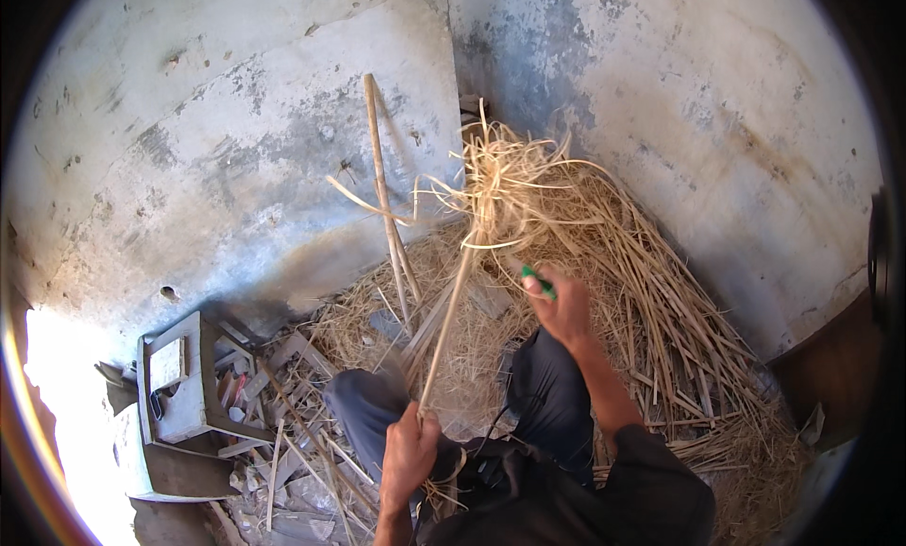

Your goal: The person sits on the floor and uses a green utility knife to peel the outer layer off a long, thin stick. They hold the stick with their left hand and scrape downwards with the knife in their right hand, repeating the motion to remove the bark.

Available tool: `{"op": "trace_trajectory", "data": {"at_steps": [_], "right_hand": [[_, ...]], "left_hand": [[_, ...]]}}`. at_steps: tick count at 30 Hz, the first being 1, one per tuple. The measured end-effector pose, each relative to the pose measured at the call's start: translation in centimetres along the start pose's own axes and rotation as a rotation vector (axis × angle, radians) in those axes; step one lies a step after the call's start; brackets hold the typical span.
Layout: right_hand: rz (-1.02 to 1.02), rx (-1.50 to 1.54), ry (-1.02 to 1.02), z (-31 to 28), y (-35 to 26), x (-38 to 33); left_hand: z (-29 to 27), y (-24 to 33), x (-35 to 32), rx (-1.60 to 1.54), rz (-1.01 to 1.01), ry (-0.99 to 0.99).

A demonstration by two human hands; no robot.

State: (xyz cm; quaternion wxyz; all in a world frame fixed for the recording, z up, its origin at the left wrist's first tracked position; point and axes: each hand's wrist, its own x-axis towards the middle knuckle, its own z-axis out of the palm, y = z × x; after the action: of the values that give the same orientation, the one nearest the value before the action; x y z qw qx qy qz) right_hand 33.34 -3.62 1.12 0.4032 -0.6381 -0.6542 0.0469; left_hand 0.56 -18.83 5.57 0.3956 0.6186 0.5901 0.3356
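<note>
My left hand (411,447) is closed around the lower end of a long, pale bamboo stick (447,329), which slants up and away from me between my knees. At its far end is a tangle of thin curled shavings (500,183), partly blurred. My right hand (563,307) grips a green-handled knife (539,282) just right of the stick's upper part. The knife's blade is blurred and hard to make out, so I cannot tell whether it touches the stick.
A heap of split strips and shavings (651,310) fills the corner on the right. Two poles (377,168) lean against the stained wall (283,159). At the left is a worn wooden stool (184,381), with scraps and sticks (293,480) on the floor beside it.
</note>
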Motion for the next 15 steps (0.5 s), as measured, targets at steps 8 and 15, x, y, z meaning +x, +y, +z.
{"op": "trace_trajectory", "data": {"at_steps": [8, 15], "right_hand": [[-0.311, 0.422, -0.053, 1.3, -8.7, -5.4], [-0.472, 0.353, -0.080, 1.3, -10.4, -5.7]], "left_hand": [[0.9, 1.3, 2.0, 0.027, 0.092, 0.056], [1.5, 2.7, 2.1, 0.092, 0.162, 0.036]]}}
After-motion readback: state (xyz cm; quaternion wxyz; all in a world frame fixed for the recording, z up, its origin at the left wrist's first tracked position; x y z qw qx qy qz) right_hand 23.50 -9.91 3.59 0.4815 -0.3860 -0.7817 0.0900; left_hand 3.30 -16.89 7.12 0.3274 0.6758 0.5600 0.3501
